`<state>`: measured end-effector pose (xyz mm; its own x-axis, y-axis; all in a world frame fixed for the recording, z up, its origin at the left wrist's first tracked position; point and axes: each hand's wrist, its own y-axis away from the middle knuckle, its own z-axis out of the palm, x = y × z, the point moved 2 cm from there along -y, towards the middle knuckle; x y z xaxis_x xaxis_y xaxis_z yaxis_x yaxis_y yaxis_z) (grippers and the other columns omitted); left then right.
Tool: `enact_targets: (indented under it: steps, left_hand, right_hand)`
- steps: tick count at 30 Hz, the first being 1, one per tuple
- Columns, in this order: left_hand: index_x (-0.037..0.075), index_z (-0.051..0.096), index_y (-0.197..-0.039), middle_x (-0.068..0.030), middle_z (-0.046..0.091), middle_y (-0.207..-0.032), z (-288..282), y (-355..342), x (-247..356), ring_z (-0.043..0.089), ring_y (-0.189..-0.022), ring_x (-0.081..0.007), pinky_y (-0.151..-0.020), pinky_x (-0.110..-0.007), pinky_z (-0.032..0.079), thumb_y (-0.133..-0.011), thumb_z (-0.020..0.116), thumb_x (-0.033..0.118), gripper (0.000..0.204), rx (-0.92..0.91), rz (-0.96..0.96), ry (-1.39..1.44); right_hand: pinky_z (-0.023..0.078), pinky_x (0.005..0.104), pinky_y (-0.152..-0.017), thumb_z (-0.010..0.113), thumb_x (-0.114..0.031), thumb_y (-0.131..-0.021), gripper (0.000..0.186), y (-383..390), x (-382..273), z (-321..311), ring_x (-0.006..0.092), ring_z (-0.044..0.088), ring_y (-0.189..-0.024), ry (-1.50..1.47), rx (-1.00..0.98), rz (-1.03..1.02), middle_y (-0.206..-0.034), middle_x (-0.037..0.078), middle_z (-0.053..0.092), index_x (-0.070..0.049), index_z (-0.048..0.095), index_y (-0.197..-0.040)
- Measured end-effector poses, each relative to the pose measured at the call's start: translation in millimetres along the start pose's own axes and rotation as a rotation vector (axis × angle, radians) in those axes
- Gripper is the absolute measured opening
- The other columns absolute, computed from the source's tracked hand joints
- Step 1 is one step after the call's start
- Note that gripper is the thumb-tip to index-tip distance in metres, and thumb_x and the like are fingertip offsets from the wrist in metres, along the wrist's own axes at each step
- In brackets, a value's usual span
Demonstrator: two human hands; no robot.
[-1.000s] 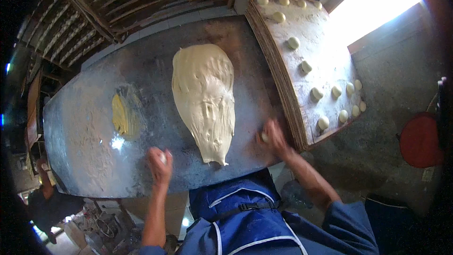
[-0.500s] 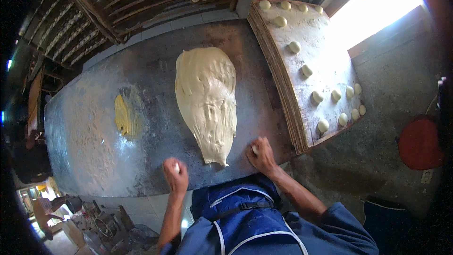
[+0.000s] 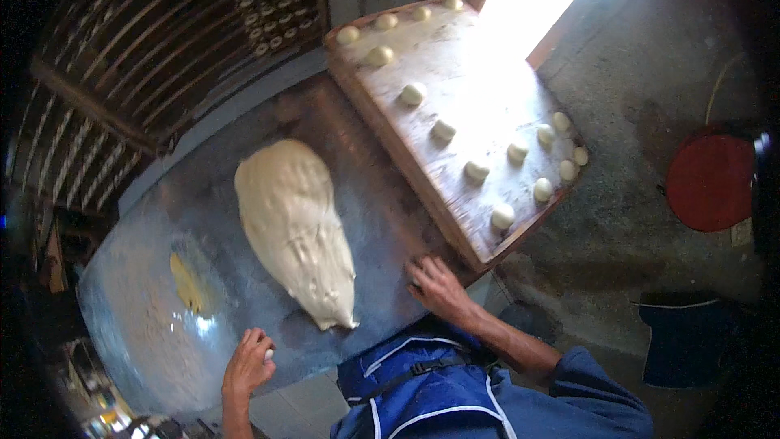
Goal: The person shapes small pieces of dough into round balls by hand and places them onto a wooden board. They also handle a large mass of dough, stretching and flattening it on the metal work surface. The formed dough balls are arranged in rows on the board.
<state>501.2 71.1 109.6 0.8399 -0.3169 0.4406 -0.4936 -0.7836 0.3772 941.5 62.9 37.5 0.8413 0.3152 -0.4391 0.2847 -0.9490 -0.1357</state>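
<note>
My left hand (image 3: 249, 362) is closed round a small piece of pale dough (image 3: 269, 354), which peeks out beside the thumb at the table's near edge. Close to the near right end of the metal-topped table (image 3: 382, 219), my right hand (image 3: 439, 286) is cupped, palm down, with curled fingers. Whatever lies beneath its palm is hidden, and the fingers are slightly blurred. Between and beyond both hands spreads a large, soft mass of dough (image 3: 296, 223), wide at the far end and narrowing toward me.
A stack of wooden boards (image 3: 422, 138) on the right carries several round dough balls (image 3: 502, 215). A yellow fat smear (image 3: 188, 283) and floury dust lie on the table's left. Slatted racks (image 3: 122, 57) stand behind. A red round object (image 3: 711, 183) is far right.
The view has swung, so table and boards appear turned and shifted left. My left hand sits farther left, still with its dough. The pale dough seen in my right hand earlier is now hidden.
</note>
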Motion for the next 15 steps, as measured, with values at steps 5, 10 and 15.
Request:
enact_targets:
  steps: [5, 10, 15]
  left_hand:
    - [0.008, 0.063, -0.111, -0.0149, 0.06, -0.118, -110.1, -180.7, 152.0, 0.062, -0.108, -0.0371, -0.093, -0.046, 0.052, -0.067, 0.079, -0.003, 0.048, 0.416, 0.503, 0.023]
    - [0.011, 0.045, -0.147, -0.0158, 0.065, -0.115, -150.2, -413.4, 304.9, 0.066, -0.106, -0.0352, -0.094, -0.044, 0.053, -0.079, 0.077, -0.004, 0.076, 0.621, 0.753, 0.585]
    - [0.011, 0.032, -0.156, -0.0188, 0.059, -0.13, -94.4, -556.3, 325.9, 0.055, -0.125, -0.0382, -0.107, -0.048, 0.045, -0.075, 0.083, 0.008, 0.096, 0.488, 0.465, 0.183]
  right_hand:
    - [0.057, 0.0445, -0.082, 0.077, -0.008, -0.079, 0.038, -27.4, 21.0, -63.4, 0.0342, 0.067, -0.093, -0.411, -0.272, 0.098, -0.108, 0.017, 0.063, -0.003, 0.069, -0.116]
    - [0.06, 0.0338, -0.082, 0.091, -0.003, -0.075, 0.081, -106.5, 61.6, -258.8, 0.0232, 0.069, -0.102, -0.338, 0.689, 0.016, -0.117, 0.017, 0.066, 0.004, 0.045, -0.141]
    - [0.057, 0.0389, -0.074, 0.095, -0.019, -0.072, 0.124, -167.6, 172.4, -244.2, 0.027, 0.069, -0.094, -0.092, 0.905, 0.107, -0.116, 0.022, 0.066, 0.001, 0.013, -0.161]
